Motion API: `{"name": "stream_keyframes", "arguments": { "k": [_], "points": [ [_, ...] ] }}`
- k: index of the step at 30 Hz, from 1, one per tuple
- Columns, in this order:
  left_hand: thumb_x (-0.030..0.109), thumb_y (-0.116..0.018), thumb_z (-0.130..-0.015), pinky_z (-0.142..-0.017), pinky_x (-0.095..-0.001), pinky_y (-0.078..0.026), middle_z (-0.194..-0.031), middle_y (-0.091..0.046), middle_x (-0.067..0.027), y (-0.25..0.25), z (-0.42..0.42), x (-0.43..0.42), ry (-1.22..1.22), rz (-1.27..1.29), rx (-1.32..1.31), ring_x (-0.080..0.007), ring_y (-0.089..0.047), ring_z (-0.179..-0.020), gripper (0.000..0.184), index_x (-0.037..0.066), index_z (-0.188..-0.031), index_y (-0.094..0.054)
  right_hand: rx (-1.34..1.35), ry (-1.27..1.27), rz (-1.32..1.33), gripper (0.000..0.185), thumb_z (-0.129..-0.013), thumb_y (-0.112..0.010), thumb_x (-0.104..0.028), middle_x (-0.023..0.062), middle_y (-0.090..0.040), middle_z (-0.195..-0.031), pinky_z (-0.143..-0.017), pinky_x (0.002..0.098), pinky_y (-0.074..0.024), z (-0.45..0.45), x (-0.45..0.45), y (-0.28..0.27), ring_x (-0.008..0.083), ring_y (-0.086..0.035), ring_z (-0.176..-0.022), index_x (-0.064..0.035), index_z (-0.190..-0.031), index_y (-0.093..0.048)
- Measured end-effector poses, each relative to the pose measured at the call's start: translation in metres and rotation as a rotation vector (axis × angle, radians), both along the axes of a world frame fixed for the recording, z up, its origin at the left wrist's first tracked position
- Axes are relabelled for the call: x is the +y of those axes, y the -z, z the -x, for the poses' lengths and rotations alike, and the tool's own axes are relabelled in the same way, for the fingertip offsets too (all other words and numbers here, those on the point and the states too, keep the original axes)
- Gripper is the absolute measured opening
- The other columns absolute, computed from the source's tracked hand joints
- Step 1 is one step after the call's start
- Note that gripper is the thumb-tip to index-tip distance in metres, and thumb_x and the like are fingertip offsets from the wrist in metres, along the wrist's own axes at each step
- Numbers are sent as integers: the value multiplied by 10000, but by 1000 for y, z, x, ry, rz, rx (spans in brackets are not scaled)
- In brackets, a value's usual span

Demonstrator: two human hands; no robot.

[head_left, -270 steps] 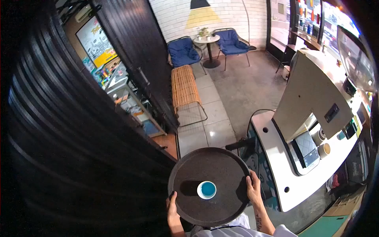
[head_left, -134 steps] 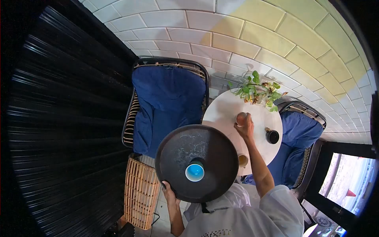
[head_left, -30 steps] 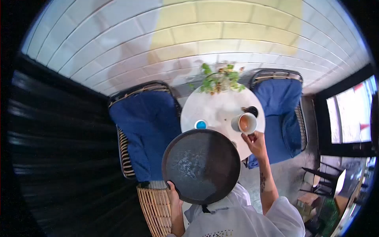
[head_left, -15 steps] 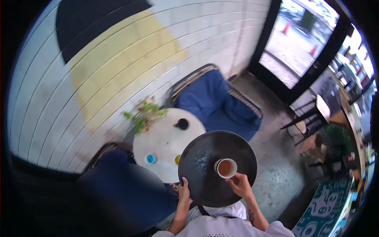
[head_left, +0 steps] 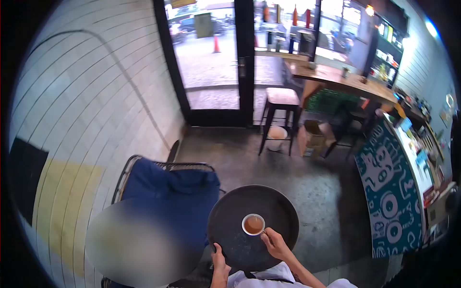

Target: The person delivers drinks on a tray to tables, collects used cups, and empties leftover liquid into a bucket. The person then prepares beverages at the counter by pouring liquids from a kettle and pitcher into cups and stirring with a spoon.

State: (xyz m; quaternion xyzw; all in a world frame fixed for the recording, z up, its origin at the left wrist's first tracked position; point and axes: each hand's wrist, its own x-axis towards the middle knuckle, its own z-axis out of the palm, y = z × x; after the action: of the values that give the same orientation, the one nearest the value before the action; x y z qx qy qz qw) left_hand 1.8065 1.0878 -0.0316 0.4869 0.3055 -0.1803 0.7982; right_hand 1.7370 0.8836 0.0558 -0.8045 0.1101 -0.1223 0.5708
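L hand (head_left: 219,259) curled on tray's (head_left: 228,209) near-left edge, R hand (head_left: 277,245) pinching cup's (head_left: 253,224) near-right side mid-tray; prob. light, stiff, breakable, w/ spillable drink, so best gripped lvl, tray by opp. edges.

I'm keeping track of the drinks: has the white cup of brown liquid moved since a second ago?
Yes: the white cup went from left of the blue-cushioned chair to its right in view, now over the dark round tray.

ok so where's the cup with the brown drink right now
In the head view, the cup stands on the round dark tray, at the fingertips of the right hand.
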Motion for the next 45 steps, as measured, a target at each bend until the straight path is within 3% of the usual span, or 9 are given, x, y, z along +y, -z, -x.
{"name": "stream_keyframes", "arguments": {
  "k": [4,10,15,21,28,31,34,41,45],
  "points": [
    [539,-603,-928,-912,-479,-548,-1278,-593,-130,15,-11,-72,194,36,71,-288,-621,-1116,675,33,-1353,-461,55,85,-55,235,-1018,-524,-157,42,-416,-681,-573,302,-367,9,-81,1,126,-398,-635,-10,-841,-477],
    [519,-579,-955,-934,-468,-540,-1333,-527,-211,27,-57,-171,341,40,-52,-353,-596,-1151,781,-80,-1392,-334,0,215,-108,234,-1016,-526,-157,23,-378,-675,-565,291,-352,-6,-164,22,102,-379,-635,-8,-841,-481],
    [508,-589,-952,-954,-465,-527,-1321,-543,-181,63,-115,-255,388,9,31,-326,-584,-1174,716,-27,-1379,-380,-29,432,-88,227,-1011,-526,-138,67,-390,-685,-566,316,-360,-50,-223,45,145,-377,-624,0,-836,-478],
    [519,-600,-944,-935,-474,-533,-1306,-558,-163,40,-221,-364,422,39,-60,-296,-585,-1168,673,7,-1349,-435,-27,426,-28,183,-1015,-506,-138,34,-457,-737,-599,287,-382,-128,-340,45,110,-412,-675,24,-981,-586],
    [552,-593,-938,-958,-432,-519,-1340,-513,-210,20,-338,-408,296,-232,38,-298,-574,-1172,770,-58,-1354,-372,43,465,1,223,-1028,-469,-159,41,-440,-703,-612,306,-393,-240,-463,15,118,-430,-687,3,-883,-519],
    [563,-595,-932,-966,-418,-512,-1342,-508,-220,16,-368,-416,163,-456,212,-305,-566,-1181,827,-75,-1390,-334,89,454,-44,279,-1046,-444,-206,37,-430,-701,-607,305,-386,-285,-521,49,121,-415,-679,8,-875,-501],
    [531,-591,-949,-948,-436,-521,-1336,-506,-205,57,-379,-395,18,-265,97,-303,-570,-1171,790,-67,-1394,-330,236,460,-106,340,-1051,-442,-251,36,-441,-697,-593,324,-370,-340,-573,86,122,-411,-672,12,-839,-475],
    [515,-573,-965,-923,-461,-525,-1315,-534,-165,76,-382,-449,-314,-287,161,-313,-580,-1142,697,-19,-1385,-414,360,373,-81,403,-1053,-428,-285,54,-450,-667,-585,353,-371,-473,-676,297,131,-416,-660,28,-805,-476],
    [578,-582,-932,-978,-480,-474,-1366,-514,-118,127,-383,-486,-309,-219,313,-310,-532,-1214,766,35,-1437,-389,543,366,142,452,-1049,-424,-338,210,-545,-723,-646,425,-416,-559,-722,388,297,-481,-652,68,-887,-541]
  ]
}}
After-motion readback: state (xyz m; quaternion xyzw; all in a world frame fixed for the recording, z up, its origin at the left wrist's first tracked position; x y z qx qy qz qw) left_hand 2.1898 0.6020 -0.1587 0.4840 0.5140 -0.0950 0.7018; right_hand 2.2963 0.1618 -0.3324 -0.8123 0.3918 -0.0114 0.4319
